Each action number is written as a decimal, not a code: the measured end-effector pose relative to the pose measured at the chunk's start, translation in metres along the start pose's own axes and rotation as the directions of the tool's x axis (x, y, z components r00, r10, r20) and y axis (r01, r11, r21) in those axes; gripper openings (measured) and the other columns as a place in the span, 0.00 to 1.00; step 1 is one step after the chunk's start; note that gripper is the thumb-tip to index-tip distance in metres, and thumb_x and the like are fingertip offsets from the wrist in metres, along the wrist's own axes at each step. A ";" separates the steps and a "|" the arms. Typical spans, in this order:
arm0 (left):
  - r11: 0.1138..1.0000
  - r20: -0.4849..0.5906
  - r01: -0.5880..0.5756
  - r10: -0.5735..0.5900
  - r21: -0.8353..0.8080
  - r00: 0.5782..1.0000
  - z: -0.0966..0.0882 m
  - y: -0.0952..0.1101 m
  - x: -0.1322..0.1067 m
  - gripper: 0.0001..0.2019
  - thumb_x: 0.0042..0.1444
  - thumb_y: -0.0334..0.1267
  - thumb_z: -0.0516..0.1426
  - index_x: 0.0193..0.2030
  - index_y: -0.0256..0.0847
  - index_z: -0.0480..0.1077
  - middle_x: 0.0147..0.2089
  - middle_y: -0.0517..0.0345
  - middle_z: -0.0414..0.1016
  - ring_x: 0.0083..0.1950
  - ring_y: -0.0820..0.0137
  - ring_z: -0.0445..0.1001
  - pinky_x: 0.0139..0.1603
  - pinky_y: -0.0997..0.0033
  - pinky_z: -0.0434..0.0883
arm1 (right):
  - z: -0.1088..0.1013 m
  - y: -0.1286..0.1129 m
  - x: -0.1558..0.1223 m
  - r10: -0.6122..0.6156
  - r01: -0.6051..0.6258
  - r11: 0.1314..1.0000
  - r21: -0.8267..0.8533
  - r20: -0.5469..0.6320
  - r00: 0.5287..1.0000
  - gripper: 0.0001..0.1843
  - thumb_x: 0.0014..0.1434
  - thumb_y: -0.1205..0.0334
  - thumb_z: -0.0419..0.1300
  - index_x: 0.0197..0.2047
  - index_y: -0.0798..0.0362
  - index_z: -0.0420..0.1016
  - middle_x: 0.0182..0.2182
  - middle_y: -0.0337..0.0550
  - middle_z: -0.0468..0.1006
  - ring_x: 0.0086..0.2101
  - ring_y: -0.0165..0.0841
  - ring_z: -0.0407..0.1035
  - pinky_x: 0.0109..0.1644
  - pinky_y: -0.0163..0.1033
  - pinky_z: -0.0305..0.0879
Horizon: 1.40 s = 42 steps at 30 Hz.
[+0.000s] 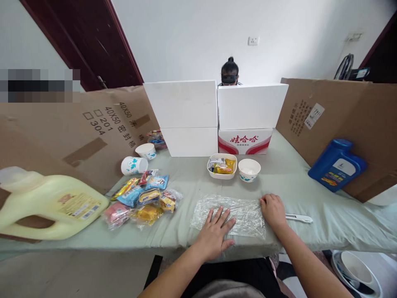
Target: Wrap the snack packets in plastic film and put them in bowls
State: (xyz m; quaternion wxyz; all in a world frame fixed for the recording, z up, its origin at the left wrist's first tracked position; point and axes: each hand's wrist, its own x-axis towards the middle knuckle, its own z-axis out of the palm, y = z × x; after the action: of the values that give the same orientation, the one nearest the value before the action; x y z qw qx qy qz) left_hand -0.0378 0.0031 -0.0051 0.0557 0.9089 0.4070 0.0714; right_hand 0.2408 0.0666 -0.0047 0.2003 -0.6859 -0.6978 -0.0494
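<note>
A crinkled clear plastic sheet or bag [248,217] lies flat on the cloth in front of me. My left hand [215,236] rests on its left half, fingers spread and palm down. At the sheet's right edge, my right hand [273,210] is closed, with thumb and fingers pinched on the upper corner. Beside the right wrist lies a slim white tool [299,218], perhaps a box cutter, its left end hidden by the hand. Farther back stand an oval white tray [221,176] holding wrapped snacks [223,167] and a white paper bowl [249,169] with a blue pattern.
Several wrapped snacks [144,196] lie left, near two paper cups [134,165] and a big yellow jug [56,207]. White boxes [189,111] form a wall at the back; a blindfolded person [230,72] sits behind. Cardboard [341,120] and a blue bottle [338,164] stand right.
</note>
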 end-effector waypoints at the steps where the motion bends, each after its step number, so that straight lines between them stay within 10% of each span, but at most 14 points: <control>1: 1.000 0.005 0.004 -0.004 0.000 1.000 0.001 0.000 0.000 0.33 0.61 0.54 0.54 0.70 0.54 0.47 0.74 0.55 0.41 0.74 0.52 0.38 0.69 0.39 0.44 | 0.000 0.002 0.001 0.003 -0.003 1.000 -0.008 -0.005 1.000 0.11 0.62 0.62 0.52 0.33 0.55 0.74 0.33 0.50 0.75 0.38 0.41 0.65 0.47 0.44 0.58; 8: 0.999 -0.002 0.018 -0.018 -0.042 1.000 -0.006 0.005 0.000 0.35 0.60 0.52 0.56 0.70 0.55 0.47 0.74 0.54 0.43 0.73 0.49 0.39 0.67 0.36 0.48 | -0.017 -0.016 -0.005 -0.046 0.046 0.999 -0.001 -0.063 0.997 0.12 0.62 0.61 0.53 0.45 0.56 0.75 0.43 0.54 0.75 0.46 0.45 0.66 0.50 0.47 0.60; 15: 0.976 -0.058 0.202 -0.207 -0.082 0.977 -0.033 0.009 0.033 0.23 0.64 0.37 0.49 0.65 0.39 0.60 0.71 0.49 0.53 0.72 0.57 0.47 0.69 0.48 0.52 | -0.002 -0.073 -0.037 -0.476 0.463 0.878 0.118 0.119 0.872 0.30 0.63 0.48 0.52 0.64 0.54 0.63 0.63 0.51 0.62 0.63 0.46 0.51 0.65 0.53 0.47; 19: 0.951 0.082 0.308 -0.305 -0.031 0.949 -0.026 -0.020 0.020 0.31 0.61 0.49 0.54 0.69 0.44 0.54 0.73 0.50 0.46 0.73 0.50 0.42 0.68 0.41 0.49 | 0.013 -0.051 -0.050 -0.447 0.436 0.894 0.102 0.260 0.856 0.41 0.61 0.37 0.49 0.69 0.54 0.51 0.67 0.51 0.53 0.67 0.48 0.41 0.66 0.58 0.42; 26: 0.940 -0.035 0.339 -0.338 0.032 0.941 -0.022 -0.057 -0.054 0.37 0.58 0.50 0.57 0.70 0.40 0.50 0.73 0.44 0.45 0.73 0.48 0.42 0.67 0.41 0.52 | -0.011 0.004 -0.085 -0.500 0.494 0.866 0.075 0.124 0.857 0.51 0.54 0.34 0.56 0.71 0.52 0.44 0.68 0.53 0.50 0.67 0.51 0.40 0.66 0.61 0.43; 33: 0.994 -0.101 0.091 -0.097 -0.067 0.990 -0.023 -0.031 -0.076 0.26 0.53 0.30 0.59 0.60 0.44 0.63 0.54 0.50 0.72 0.55 0.57 0.69 0.56 0.51 0.68 | -0.026 0.005 -0.107 -0.516 0.503 0.835 0.224 -0.004 0.857 0.16 0.65 0.62 0.53 0.55 0.46 0.70 0.46 0.45 0.76 0.47 0.37 0.70 0.52 0.45 0.66; 42: 0.932 -0.164 0.064 -0.129 -0.357 0.978 -0.049 -0.030 -0.068 0.08 0.59 0.27 0.51 0.37 0.43 0.69 0.47 0.55 0.73 0.52 0.65 0.70 0.54 0.64 0.68 | -0.045 0.010 -0.102 -0.447 0.415 0.797 0.438 -0.034 0.894 0.09 0.64 0.63 0.52 0.43 0.48 0.74 0.41 0.45 0.78 0.47 0.37 0.71 0.52 0.45 0.69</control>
State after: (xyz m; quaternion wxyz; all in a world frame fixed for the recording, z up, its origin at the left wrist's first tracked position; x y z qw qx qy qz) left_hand -0.1132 -0.0251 0.0323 0.1819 0.8527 0.4355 0.2237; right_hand 0.2583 -0.0439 -0.0007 0.3066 -0.4482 -0.8351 0.0875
